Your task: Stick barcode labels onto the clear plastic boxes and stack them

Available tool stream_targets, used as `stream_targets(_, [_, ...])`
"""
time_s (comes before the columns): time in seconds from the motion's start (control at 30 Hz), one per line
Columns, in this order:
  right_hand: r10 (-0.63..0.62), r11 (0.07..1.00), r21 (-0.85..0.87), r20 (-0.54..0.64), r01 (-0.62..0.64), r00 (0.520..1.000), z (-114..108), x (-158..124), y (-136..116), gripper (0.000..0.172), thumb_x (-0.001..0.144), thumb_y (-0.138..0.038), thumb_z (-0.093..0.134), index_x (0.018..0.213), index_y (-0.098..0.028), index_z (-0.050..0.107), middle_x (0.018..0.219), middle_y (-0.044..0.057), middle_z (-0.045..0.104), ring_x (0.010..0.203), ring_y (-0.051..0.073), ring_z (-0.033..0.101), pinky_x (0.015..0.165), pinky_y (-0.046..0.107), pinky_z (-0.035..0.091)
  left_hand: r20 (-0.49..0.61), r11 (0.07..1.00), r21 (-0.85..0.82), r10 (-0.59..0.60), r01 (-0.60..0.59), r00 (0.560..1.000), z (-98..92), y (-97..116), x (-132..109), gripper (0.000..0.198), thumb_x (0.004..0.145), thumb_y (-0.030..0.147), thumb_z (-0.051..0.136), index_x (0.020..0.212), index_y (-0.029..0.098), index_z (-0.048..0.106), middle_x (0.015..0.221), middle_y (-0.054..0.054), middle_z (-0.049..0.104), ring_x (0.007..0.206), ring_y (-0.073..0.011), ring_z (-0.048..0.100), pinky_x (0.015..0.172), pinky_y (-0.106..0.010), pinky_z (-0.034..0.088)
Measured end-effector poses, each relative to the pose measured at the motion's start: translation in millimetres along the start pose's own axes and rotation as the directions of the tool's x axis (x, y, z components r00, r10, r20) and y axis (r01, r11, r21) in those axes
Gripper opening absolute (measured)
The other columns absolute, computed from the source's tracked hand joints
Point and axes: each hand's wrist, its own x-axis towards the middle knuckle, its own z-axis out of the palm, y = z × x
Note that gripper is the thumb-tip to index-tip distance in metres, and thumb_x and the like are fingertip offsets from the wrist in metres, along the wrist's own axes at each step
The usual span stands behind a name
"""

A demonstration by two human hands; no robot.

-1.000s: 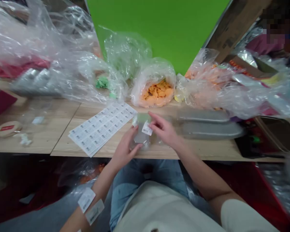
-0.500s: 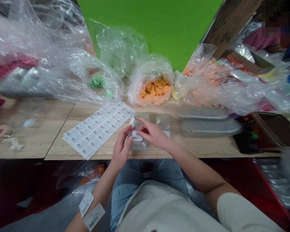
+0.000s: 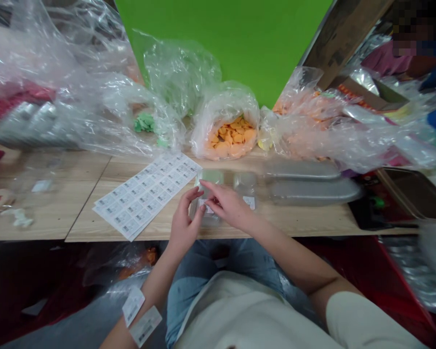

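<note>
A small clear plastic packet [image 3: 209, 182] with pale green contents lies on the wooden table [image 3: 94, 194] near its front edge. My left hand [image 3: 184, 218] grips the packet's left side with curled fingers. My right hand [image 3: 227, 206] presses a white barcode sticker [image 3: 206, 206] onto the packet with its fingertips. A sheet of barcode stickers [image 3: 147, 193] lies just left of my hands. A second clear packet [image 3: 246, 186] with a sticker on it rests to the right. Two loose stickers [image 3: 140, 315] cling to my left forearm.
Clear bags stand along the back: one open with orange discs [image 3: 230, 135], one with green discs [image 3: 145, 122], others crumpled. Stacks of flat clear packets [image 3: 308, 182] lie at right beside a dark tray [image 3: 407, 203]. Another person sits at the far right [image 3: 414, 53].
The sticker went from my right fingers down onto the packet. Both hands now press on it, and the packet sits lower on the table.
</note>
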Motion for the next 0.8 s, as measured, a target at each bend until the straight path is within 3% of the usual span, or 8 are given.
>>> stream_targets(0.2, [0.100, 0.954, -0.234, -0.332, -0.185, 0.938, 8.3, -22.4, 3.2, 0.045, 0.088, -0.032, 0.046, 0.129, -0.015, 0.041, 0.107, 0.013, 0.055, 0.100, 0.023, 0.050, 0.088, 0.039, 0.044, -0.008, 0.999, -0.041, -0.030, 0.030, 1.000, 2.5, 0.1, -0.2, 0.046, 0.082, 0.022, 0.055, 0.126, 0.022, 0.041, 0.124, -0.009, 0.051, 0.116, -0.0204, 0.049, 0.102, -0.041, 0.035])
stream_targets(0.3, [-0.015, 0.960, -0.277, -0.207, -0.044, 0.978, 18.5, -28.8, -0.1, 0.051, 0.086, -0.044, 0.047, 0.130, -0.018, 0.042, 0.125, 0.014, 0.049, 0.116, 0.027, 0.041, 0.094, 0.044, 0.038, -0.038, 0.998, -0.039, -0.053, 0.052, 0.998, -3.2, 0.7, 1.4, 0.036, 0.087, 0.026, 0.047, 0.122, 0.022, 0.046, 0.120, -0.008, 0.054, 0.114, -0.0194, 0.050, 0.101, -0.040, 0.034])
stream_targets(0.37, [-0.061, 0.955, -0.295, -0.091, 0.032, 0.994, 22.6, -27.6, -1.2, 0.054, 0.085, -0.047, 0.047, 0.132, -0.020, 0.041, 0.130, 0.013, 0.046, 0.120, 0.029, 0.037, 0.096, 0.047, 0.035, -0.158, 0.996, 0.048, -0.069, 0.077, 0.985, -15.0, 4.9, 3.4, 0.030, 0.089, 0.030, 0.043, 0.117, 0.022, 0.051, 0.119, -0.007, 0.055, 0.114, -0.0195, 0.048, 0.102, -0.039, 0.032])
stream_targets(0.47, [-0.094, 0.969, -0.237, -0.083, 0.072, 0.992, 17.8, -22.6, -0.2, 0.050, 0.088, -0.042, 0.045, 0.133, -0.021, 0.041, 0.129, 0.012, 0.047, 0.117, 0.026, 0.038, 0.098, 0.046, 0.033, -0.309, 0.975, 0.066, -0.182, 0.212, 0.933, -36.9, 19.5, 5.3, 0.031, 0.086, 0.039, 0.045, 0.109, 0.022, 0.057, 0.113, -0.007, 0.058, 0.104, -0.0223, 0.053, 0.093, -0.040, 0.040])
stream_targets(0.57, [-0.208, 0.969, -0.160, -0.125, 0.187, 0.970, 3.7, -22.3, -0.7, 0.044, 0.088, -0.037, 0.046, 0.131, -0.026, 0.043, 0.135, 0.010, 0.039, 0.121, 0.024, 0.036, 0.100, 0.046, 0.032, 0.028, 0.895, -0.185, -0.408, 0.406, 0.912, -44.2, 40.6, 6.2, 0.037, 0.083, 0.042, 0.050, 0.113, 0.021, 0.056, 0.101, -0.007, 0.063, 0.088, -0.0215, 0.059, 0.078, -0.038, 0.047])
stream_targets(0.63, [-0.268, 0.959, -0.134, -0.159, 0.248, 0.950, -6.3, -27.2, -2.3, 0.040, 0.087, -0.035, 0.048, 0.127, -0.031, 0.047, 0.138, 0.008, 0.035, 0.122, 0.024, 0.036, 0.100, 0.046, 0.032, 0.275, 0.818, -0.303, -0.416, 0.489, 0.867, -36.6, 53.3, 8.2, 0.037, 0.080, 0.037, 0.056, 0.114, 0.021, 0.055, 0.090, -0.005, 0.065, 0.081, -0.0187, 0.061, 0.075, -0.035, 0.049])
stream_targets(0.73, [-0.255, 0.965, -0.115, -0.211, 0.235, 0.944, -18.5, -40.9, -1.5, 0.045, 0.085, -0.035, 0.053, 0.129, -0.032, 0.044, 0.135, 0.007, 0.038, 0.121, 0.023, 0.038, 0.100, 0.045, 0.033, 0.351, 0.857, -0.248, -0.356, 0.453, 0.866, -16.8, 62.3, 14.5, 0.031, 0.078, 0.036, 0.059, 0.105, 0.020, 0.059, 0.073, -0.001, 0.062, 0.069, -0.0158, 0.059, 0.069, -0.031, 0.048])
stream_targets(0.8, [-0.180, 0.981, -0.113, -0.246, 0.156, 0.953, -23.9, -52.2, 5.9, 0.054, 0.084, -0.037, 0.053, 0.135, -0.029, 0.036, 0.132, 0.009, 0.042, 0.120, 0.024, 0.039, 0.100, 0.045, 0.034, 0.338, 0.949, -0.053, -0.275, 0.310, 0.900, -6.8, 59.7, 21.1, 0.031, 0.078, 0.039, 0.057, 0.103, 0.021, 0.061, 0.069, -0.001, 0.060, 0.068, -0.0172, 0.057, 0.066, -0.032, 0.047])
